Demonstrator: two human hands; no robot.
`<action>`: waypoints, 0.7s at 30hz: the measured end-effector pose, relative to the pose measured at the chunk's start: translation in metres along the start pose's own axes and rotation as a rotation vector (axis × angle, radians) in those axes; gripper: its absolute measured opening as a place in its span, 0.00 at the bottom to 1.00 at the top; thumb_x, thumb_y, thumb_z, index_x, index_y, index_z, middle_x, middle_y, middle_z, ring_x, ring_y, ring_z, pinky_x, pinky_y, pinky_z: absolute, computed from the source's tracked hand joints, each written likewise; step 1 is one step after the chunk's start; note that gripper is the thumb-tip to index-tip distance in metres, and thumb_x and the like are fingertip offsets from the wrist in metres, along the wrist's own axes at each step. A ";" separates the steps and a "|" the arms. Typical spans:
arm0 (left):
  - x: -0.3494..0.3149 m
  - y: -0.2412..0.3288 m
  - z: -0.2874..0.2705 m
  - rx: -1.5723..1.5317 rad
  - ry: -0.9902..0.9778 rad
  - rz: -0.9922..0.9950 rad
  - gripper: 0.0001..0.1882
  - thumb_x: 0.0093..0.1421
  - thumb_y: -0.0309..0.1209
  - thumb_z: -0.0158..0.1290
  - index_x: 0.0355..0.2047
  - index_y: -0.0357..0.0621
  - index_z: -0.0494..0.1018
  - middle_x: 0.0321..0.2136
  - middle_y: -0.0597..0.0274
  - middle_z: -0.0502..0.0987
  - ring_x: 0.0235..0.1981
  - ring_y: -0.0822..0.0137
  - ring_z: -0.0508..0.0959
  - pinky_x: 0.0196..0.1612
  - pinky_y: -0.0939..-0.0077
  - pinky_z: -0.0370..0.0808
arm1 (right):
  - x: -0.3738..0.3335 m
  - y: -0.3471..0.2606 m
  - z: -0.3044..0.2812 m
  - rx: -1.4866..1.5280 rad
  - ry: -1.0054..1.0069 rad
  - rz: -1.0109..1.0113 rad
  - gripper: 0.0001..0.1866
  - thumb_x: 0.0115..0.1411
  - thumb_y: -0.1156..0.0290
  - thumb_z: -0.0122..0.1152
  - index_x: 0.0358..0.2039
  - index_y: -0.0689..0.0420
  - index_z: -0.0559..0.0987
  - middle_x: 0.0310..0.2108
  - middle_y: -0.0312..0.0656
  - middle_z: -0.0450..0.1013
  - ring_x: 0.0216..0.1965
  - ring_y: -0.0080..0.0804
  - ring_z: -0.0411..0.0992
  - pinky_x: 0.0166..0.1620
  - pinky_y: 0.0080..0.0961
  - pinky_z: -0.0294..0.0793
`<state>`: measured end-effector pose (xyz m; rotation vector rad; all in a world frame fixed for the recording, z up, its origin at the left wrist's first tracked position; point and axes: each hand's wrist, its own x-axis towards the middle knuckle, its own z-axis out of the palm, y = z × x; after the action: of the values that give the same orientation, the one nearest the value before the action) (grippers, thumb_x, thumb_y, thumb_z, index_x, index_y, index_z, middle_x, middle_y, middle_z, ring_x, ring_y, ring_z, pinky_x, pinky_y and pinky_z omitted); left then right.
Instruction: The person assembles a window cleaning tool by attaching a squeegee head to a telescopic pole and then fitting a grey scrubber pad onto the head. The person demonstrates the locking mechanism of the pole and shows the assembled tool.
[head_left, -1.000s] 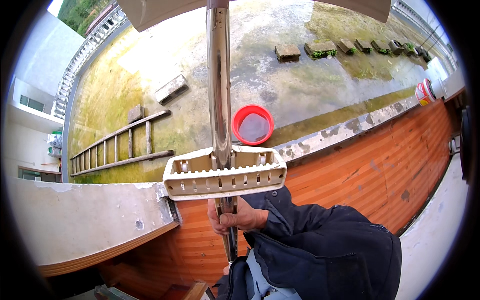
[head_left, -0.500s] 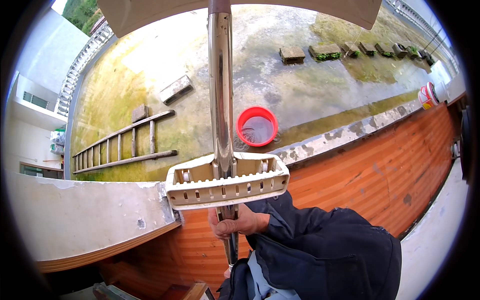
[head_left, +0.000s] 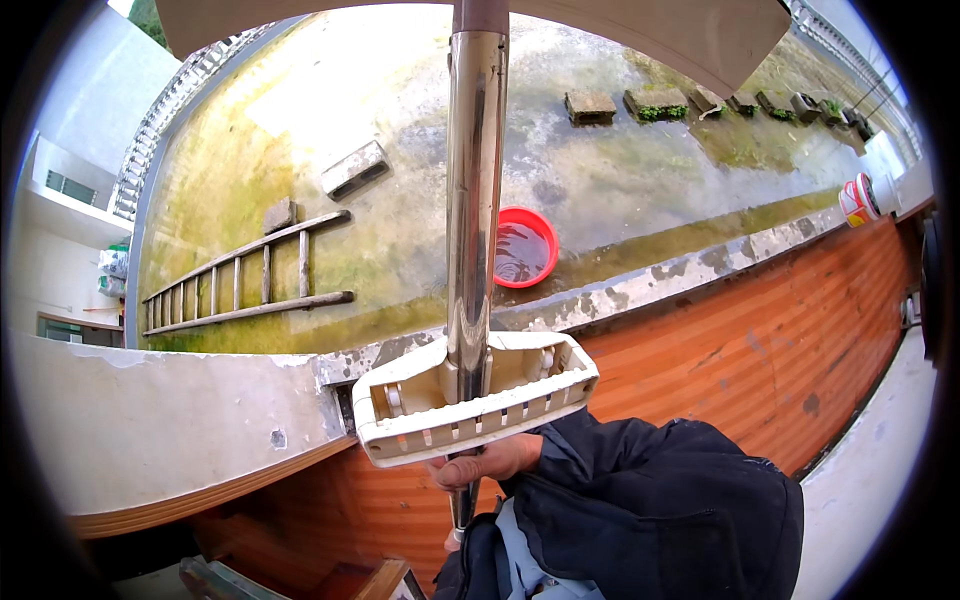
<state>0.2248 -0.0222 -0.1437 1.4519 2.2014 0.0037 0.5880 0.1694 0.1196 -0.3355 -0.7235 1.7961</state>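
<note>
A shiny metal pole (head_left: 475,200) runs up the middle of the view. Across it sits a cream plastic slotted head (head_left: 480,420) with a toothed edge and small white rollers inside, rather like a mop's wringer. My right hand (head_left: 495,462), reaching in from a dark sleeve, is closed around the pole just below that head, which covers part of the fingers. Farther down, a sliver of skin (head_left: 452,542) beside the pole appears to be my left hand; its fingers are hidden. Beyond the pole stands a red bucket (head_left: 530,250) with water in it, partly covered by the pole.
A wooden ladder (head_left: 240,275) lies on the wet, mossy concrete at left, near loose blocks (head_left: 355,170). A low ledge (head_left: 720,255) separates the yard from the orange floor (head_left: 700,340). A whitish wall top (head_left: 190,420) juts in at left. A beige panel (head_left: 700,45) overhangs the top.
The pole and its cream head have shifted right and nearer me, now covering the bucket's left side and more of my right hand. My right hand keeps its grip.
</note>
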 end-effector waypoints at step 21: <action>0.006 0.020 0.007 -0.036 -0.035 0.027 0.16 0.48 0.38 0.66 0.26 0.36 0.78 0.19 0.53 0.77 0.25 0.65 0.78 0.29 0.66 0.75 | -0.005 -0.012 -0.004 -0.002 -0.011 0.180 0.18 0.51 0.60 0.74 0.34 0.57 0.76 0.27 0.33 0.72 0.30 0.24 0.70 0.34 0.22 0.70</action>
<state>0.2423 -0.0101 -0.1467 1.4513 2.1423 0.0269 0.6013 0.1680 0.1240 -0.4032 -0.7216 1.9678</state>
